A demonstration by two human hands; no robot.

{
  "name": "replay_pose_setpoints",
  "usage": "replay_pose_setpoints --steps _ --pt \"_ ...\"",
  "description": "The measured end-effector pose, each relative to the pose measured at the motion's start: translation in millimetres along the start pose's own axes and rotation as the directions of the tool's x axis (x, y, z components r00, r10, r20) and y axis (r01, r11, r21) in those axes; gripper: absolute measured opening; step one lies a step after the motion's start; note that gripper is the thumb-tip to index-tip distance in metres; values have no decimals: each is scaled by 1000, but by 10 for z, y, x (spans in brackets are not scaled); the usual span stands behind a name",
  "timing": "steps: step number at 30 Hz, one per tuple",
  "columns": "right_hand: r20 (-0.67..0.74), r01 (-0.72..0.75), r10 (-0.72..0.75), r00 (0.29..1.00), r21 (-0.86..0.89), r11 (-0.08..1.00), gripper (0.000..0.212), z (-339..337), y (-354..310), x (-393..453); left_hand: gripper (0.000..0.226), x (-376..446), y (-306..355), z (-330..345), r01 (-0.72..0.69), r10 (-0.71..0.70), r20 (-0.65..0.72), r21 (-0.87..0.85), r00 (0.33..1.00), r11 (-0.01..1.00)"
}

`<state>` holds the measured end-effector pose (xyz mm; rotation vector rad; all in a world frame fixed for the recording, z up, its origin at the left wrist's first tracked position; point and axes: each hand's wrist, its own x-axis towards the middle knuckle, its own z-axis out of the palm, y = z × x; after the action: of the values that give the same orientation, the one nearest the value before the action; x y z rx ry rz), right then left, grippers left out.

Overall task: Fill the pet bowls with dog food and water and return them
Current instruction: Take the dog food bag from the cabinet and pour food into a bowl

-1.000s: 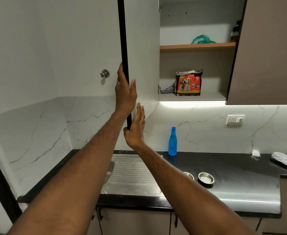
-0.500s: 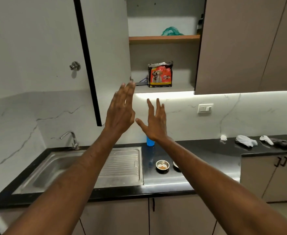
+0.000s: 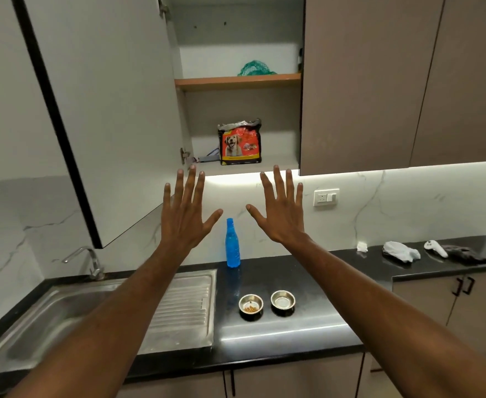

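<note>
both arms reach forward from the bottom of the view, over the black table (image 3: 293,285). the steel sink (image 3: 63,320) with its ribbed drainboard sits at the left, the tap (image 3: 88,258) behind it. on the table just right of the drainboard stand two small steel pet bowls side by side, apart from each other: the left bowl (image 3: 251,305) has a little brown dog food in the bottom, the right bowl (image 3: 282,301) shows only bare metal; whether it holds water cannot be told. behind them, near the wall, a blue bottle (image 3: 232,244) stands upright. further right on the table lie a crumpled white scrap (image 3: 362,247), a white cloth (image 3: 401,251), a white controller (image 3: 436,248) and a dark cloth (image 3: 466,254). the left hand (image 3: 188,214) and right hand (image 3: 280,209) are raised in the air with fingers spread and straight, backs toward the camera, holding nothing and touching nothing. beyond them the wall cupboard stands with its door (image 3: 103,110) swung wide to the left. on its lower shelf the red dog food bag (image 3: 239,142) stands upright; on the wooden upper shelf (image 3: 236,81) lies a green net (image 3: 254,68)
</note>
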<state>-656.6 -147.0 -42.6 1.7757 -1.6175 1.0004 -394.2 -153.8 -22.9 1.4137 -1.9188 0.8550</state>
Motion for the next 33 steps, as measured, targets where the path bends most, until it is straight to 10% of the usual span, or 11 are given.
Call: replay_pose_setpoints --steps 25,33 --pt "59 -17 11 998 103 995 96 1715 1012 1506 101 1685 295 1746 216 -204 92 -163 975 963" --pt "135 -286 252 958 416 863 108 2188 1029 2746 113 2861 -51 2310 401 -286 282 -614 916 680"
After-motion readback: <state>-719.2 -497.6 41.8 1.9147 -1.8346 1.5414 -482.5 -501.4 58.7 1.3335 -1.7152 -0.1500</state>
